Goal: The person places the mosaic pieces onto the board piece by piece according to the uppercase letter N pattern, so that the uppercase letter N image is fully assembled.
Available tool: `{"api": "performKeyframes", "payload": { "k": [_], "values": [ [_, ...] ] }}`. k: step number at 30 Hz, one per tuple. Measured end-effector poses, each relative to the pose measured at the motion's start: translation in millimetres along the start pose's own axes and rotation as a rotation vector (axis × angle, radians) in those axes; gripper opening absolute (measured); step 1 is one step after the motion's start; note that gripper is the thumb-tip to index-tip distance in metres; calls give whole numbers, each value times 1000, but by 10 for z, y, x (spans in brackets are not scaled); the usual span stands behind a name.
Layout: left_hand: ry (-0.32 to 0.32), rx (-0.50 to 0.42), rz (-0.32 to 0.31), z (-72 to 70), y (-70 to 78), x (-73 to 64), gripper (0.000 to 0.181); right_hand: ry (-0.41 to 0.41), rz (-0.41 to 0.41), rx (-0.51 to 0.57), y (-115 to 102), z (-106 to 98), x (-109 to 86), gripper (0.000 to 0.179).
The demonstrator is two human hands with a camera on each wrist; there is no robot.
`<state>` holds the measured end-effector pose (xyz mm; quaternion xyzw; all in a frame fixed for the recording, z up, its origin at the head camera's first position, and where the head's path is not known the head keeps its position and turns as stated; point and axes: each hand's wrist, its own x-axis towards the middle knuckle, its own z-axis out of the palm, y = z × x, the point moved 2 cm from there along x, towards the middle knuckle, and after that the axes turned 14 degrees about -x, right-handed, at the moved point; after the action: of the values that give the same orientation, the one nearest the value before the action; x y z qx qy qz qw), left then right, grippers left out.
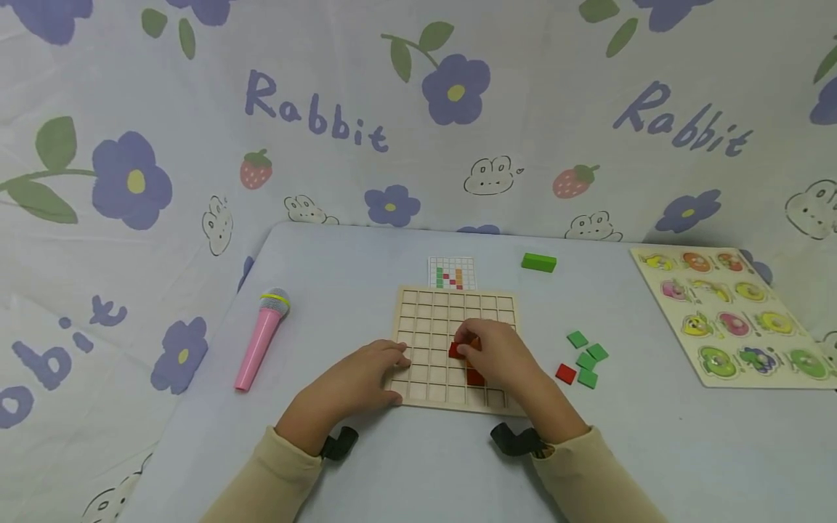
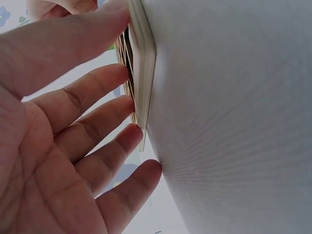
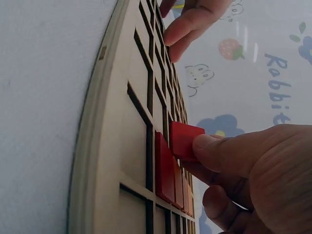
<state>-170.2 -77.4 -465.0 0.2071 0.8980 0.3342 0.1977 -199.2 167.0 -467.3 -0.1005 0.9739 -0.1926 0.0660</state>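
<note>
A wooden grid board (image 1: 425,392) lies in the middle of the table. My left hand (image 1: 360,381) rests at its left edge, thumb and fingers spread and nearly straight; in the left wrist view several fingertips meet the rim. Over the board, my right hand (image 1: 493,352) pinches a red square tile (image 3: 184,140) between thumb and finger. That tile is tilted above a grid cell. Just beside it, another red tile (image 3: 165,168) sits in the board, with orange tiles (image 3: 186,192) in line behind it. The right hand partly hides these in the head view.
Behind the board is a pattern card (image 1: 451,273), with a green block (image 1: 539,262) to its right. Several green tiles (image 1: 587,379) and one red tile (image 1: 565,373) lie right of the board. A pink microphone (image 1: 261,338) lies left; a fruit puzzle board (image 1: 713,374) lies far right.
</note>
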Motion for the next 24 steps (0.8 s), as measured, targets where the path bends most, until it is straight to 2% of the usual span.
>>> {"api": "performKeyframes", "payload": {
  "k": [8,17,24],
  "values": [
    [-1,-8,5,-1,-7,1,54,-21,-39,14,-20,34,-47,7],
    [-5,-12,11,-31,54,-30,54,35,-120,-66,-4,69,-55,11],
    [-4,-4,2,-25,56,-39,54,39,-133,-64,13,63,-44,10]
  ]
}}
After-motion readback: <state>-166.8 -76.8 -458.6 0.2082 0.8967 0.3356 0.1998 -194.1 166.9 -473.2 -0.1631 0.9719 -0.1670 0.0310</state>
